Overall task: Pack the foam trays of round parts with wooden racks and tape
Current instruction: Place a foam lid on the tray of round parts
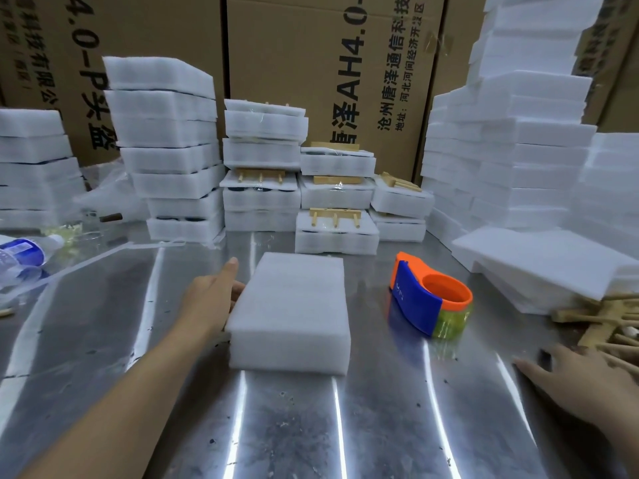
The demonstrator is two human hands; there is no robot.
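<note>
Fingers (238, 290) against foam tray (294, 305) — white, thick, rectangular

Foam tray (290, 312): plain white, faint horizontal ribbing.
Foam stacks (169, 133) behind: white, thin dark bands between layers.
Tape dispenser (415, 299): orange body, blue side panel; tape roll (451, 323) translucent yellow-green.
Wooden racks (334, 214): pale tan.
Bench (103, 323): silver-grey metal, bright white streaks, dark specks.
Cartons (294, 57): brown, black print.
Bottle (20, 255): clear, blue label.
</note>
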